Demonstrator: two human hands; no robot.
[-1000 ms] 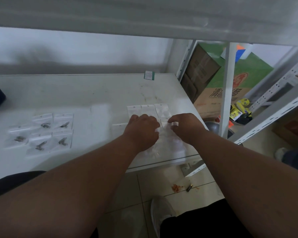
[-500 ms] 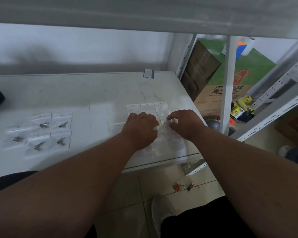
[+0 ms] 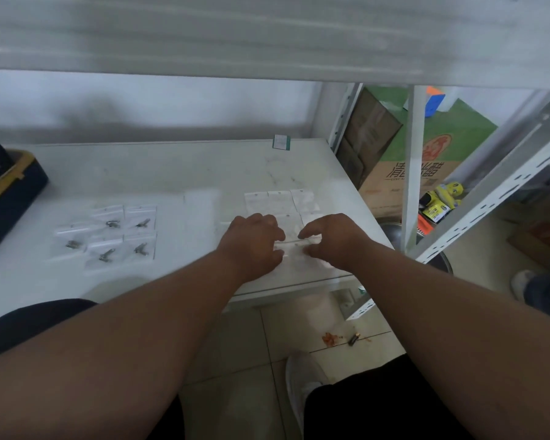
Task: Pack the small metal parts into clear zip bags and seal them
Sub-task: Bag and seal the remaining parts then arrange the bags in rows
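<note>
Head view: the white table (image 3: pixel 178 173) is being looked down on from above, with both forearms being stretched forward from the lower edge. The left hand (image 3: pixel 251 242) and the right hand (image 3: pixel 334 239) are being held side by side near the table's front right corner, at about 5 o'clock from the table's middle. A clear zip bag (image 3: pixel 296 246) is being gripped between them: its top strip is being pinched by the curled fingers and thumb of each hand, the left at the strip's left end and the right at its right end. Whether a part is lying inside this bag cannot be told, as the plastic is blurred. Just beyond the hands, at 12 o'clock from them, a row of empty bags (image 3: pixel 278 201) is being shown lying flat and overlapping. Well apart from the hands, at 9 o'clock, a cluster of filled bags (image 3: pixel 108 231) is being shown, each with a small metal part (image 3: pixel 111 223) visible inside. At the table's far left edge, a dark box with a yellow rim (image 3: pixel 7 192) is being partly cropped. At the far edge, at 12 o'clock, a small green-edged card (image 3: pixel 281 142) is being shown. Beyond the table at 3 o'clock, a cardboard carton (image 3: pixel 394 173) is being seen behind a white shelf post (image 3: pixel 413 173).
</note>
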